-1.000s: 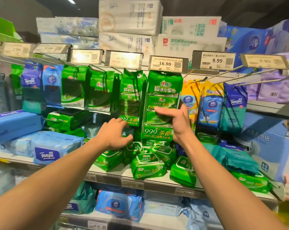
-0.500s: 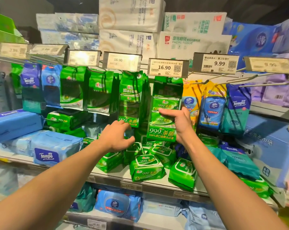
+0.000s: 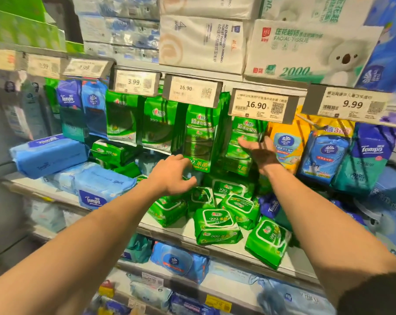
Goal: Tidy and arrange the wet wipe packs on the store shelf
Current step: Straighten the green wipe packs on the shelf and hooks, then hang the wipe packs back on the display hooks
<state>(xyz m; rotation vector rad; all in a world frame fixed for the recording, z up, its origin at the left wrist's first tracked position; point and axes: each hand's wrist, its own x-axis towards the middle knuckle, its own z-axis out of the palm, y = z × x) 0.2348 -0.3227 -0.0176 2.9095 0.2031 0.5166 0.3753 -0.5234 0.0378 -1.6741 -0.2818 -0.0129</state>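
Note:
Green hanging wet wipe multipacks dangle from hooks under the 16.90 price tags. A second hanging green pack sits just right of them. My right hand is in front of that pack, palm open, fingers spread, holding nothing. My left hand hovers lower, fingers loosely curled, just below the left hanging pack and above a jumble of small green wipe packs lying askew on the shelf. Whether the left fingers touch a pack is hidden.
Blue Tempo packs lie at the shelf's left. Yellow and blue Vinda packs and a teal Tempo pack hang at right. Price tags jut forward overhead. Tissue boxes stack on top. More blue packs fill the lower shelf.
My right hand let go of the hanging green pack and opened, rising slightly. My left hand stayed low near the small packs. The camera moved closer and tilted.

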